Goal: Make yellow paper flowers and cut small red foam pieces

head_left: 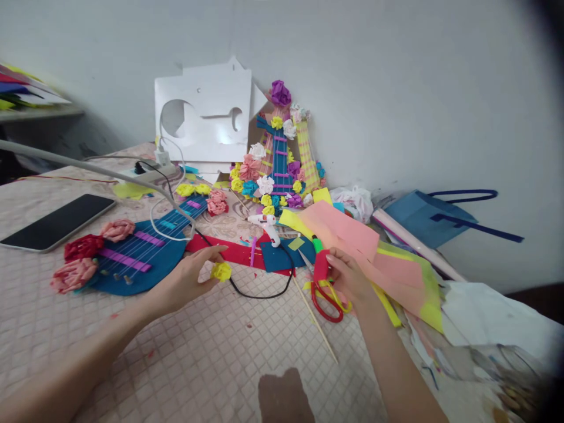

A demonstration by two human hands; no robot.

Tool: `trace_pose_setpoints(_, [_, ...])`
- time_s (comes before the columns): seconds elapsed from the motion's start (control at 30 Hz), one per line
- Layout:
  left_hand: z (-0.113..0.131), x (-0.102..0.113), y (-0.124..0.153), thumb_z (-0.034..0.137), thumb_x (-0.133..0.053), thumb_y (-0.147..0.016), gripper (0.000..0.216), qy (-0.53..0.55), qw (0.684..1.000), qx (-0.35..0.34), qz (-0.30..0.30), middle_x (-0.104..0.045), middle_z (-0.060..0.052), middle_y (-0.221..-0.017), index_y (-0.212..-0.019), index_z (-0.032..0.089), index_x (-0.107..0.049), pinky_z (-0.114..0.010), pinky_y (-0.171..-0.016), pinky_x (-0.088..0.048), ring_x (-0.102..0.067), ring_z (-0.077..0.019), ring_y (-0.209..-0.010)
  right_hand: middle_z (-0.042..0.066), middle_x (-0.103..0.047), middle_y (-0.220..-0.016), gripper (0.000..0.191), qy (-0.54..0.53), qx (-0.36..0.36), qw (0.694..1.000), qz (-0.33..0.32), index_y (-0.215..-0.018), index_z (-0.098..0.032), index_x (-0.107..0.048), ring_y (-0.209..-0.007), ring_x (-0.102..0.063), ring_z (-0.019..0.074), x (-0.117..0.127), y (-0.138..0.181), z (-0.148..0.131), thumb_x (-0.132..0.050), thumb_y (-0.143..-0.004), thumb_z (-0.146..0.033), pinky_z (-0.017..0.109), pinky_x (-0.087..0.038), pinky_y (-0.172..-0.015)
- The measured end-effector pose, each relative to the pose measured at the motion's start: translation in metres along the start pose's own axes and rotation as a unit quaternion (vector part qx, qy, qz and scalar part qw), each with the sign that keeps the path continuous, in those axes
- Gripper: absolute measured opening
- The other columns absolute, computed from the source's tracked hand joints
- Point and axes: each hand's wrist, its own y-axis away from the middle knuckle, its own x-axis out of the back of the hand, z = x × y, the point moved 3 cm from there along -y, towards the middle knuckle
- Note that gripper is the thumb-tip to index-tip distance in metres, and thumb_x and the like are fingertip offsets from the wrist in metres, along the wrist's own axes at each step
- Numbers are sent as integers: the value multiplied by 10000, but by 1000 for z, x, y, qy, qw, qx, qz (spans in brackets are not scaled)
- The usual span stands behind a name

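Observation:
My left hand [190, 276] pinches a small yellow paper flower [221, 271] above the table, just right of a blue felt guitar shape [141, 252] trimmed with red and pink flowers. My right hand [348, 276] is closed on a piece of red felt [321, 264], right above red-and-yellow scissors [326, 298] lying on the table. A thin wooden skewer [315, 320] lies between my hands. A white glue gun [267, 226] with a black cord rests beyond them on red and blue felt pieces.
A decorated guitar model with several paper flowers [277, 164] leans on the wall beside white cut cardboard [202, 117]. Pink and yellow sheets [379, 258] pile up at right, with a blue bag [429, 217]. A phone [57, 222] lies at left near a power strip [152, 171].

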Motion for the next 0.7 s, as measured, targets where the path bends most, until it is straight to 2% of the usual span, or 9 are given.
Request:
trace_pose_setpoints(0.17, [-5,-7,-5,198,-531,-779,505,29,999,9,28,-633,-61,-1045,-1266,216,-400,-364,-847,-493,-621,-199,-960,-18,-524,-606,243,-107,-32,991,-72,-746,-213,-545,-495,-469,125,-44,41,21,-624,-755,-442,247,-399,-470])
trace_pose_setpoints(0.33, [-4,-16,-24,164,-530,-762,511,31,999,-10,34,-627,-79,-1032,-1259,177,-411,-360,-843,-488,-613,-196,-950,-19,-536,-598,224,-166,-55,978,-117,-721,-195,-563,-483,-458,105,-76,59,44,-627,-784,-400,223,-364,-458])
trace_pose_setpoints(0.5, [-13,-25,-40,157,-556,-727,528,23,999,2,27,-638,-97,-1032,-1240,175,-430,-369,-810,-499,-625,-219,-941,-21,-555,-601,199,-191,-61,970,-135,-723,-185,-575,-497,-471,101,-86,64,50,-629,-803,-359,222,-351,-482])
trace_pose_setpoints(0.7, [-19,-29,-38,185,-568,-742,512,16,999,4,35,-637,-110,-1030,-1236,155,-440,-361,-789,-509,-626,-231,-942,-27,-551,-588,190,-205,-71,966,-142,-708,-185,-573,-499,-469,99,-88,68,51,-635,-801,-339,218,-355,-487])
